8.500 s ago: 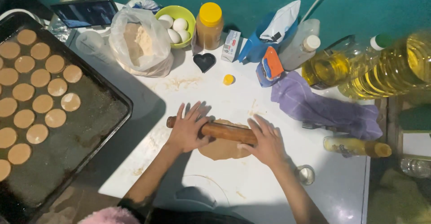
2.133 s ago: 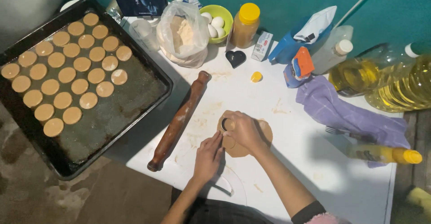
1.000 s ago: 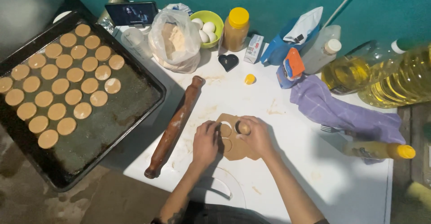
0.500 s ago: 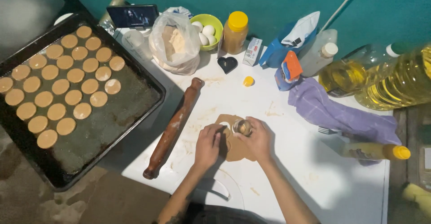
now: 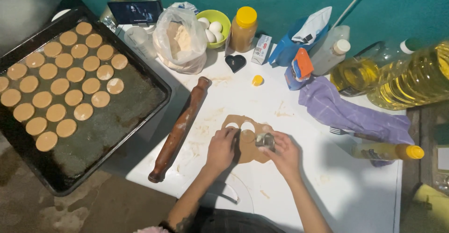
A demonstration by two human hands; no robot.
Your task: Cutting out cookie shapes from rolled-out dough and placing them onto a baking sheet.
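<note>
- While the right hand (image 5: 285, 153) pinches a small round metal cutter (image 5: 265, 141), it presses it into the rolled dough sheet (image 5: 247, 139).
- Left hand (image 5: 220, 148) lies flat, fingers together, on the dough's left edge.
- Two round holes sit at the dough's top.
- Rolling pin (image 5: 180, 128) lies left of the dough, baking tray (image 5: 117, 135) of dough rounds beyond it.

A white table (image 5: 327, 186) holds a flat brown piece of dough (image 5: 248, 142) with round holes cut in it. A wooden rolling pin (image 5: 180, 128) lies beside it. A purple cloth (image 5: 351, 114) and a black heart-shaped cutter (image 5: 235, 63) lie there too.
</note>
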